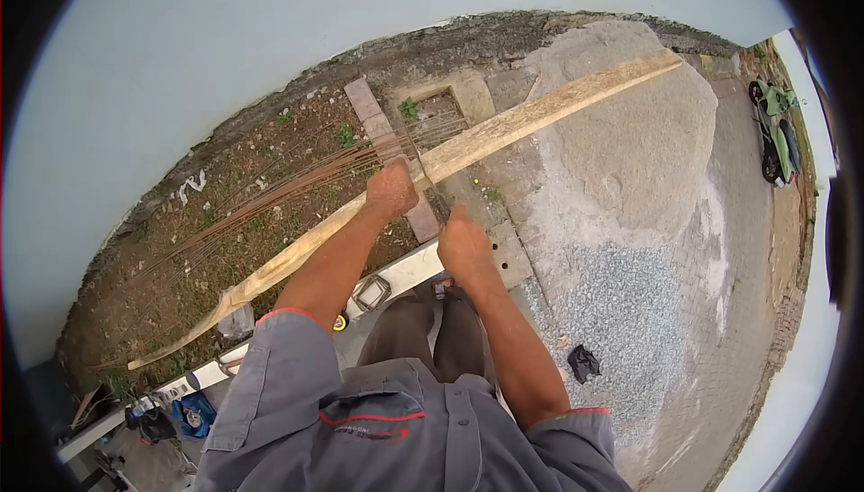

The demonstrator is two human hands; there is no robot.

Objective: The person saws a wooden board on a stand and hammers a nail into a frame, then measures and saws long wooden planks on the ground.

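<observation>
A long wooden plank (540, 112) runs diagonally across the view, from the lower left up onto the sand heap. My left hand (392, 188) is closed around the plank near its middle, pressing it. Just to the right, my right hand (466, 244) is closed on the handle end of a saw (427, 171). Its thin dark blade crosses the plank close beside my left hand; most of the handle is hidden by my fingers. Beneath the plank lie several rusty steel bars (297, 177) and a reddish concrete strip (367, 107).
A sand heap (630, 150) and grey gravel (621, 312) lie to the right, with a black plastic bag (583, 363) on the gravel. A white beam (409, 271) is near my legs. A green motorbike (778, 132) stands far right. A pale wall (270, 33) borders the soil.
</observation>
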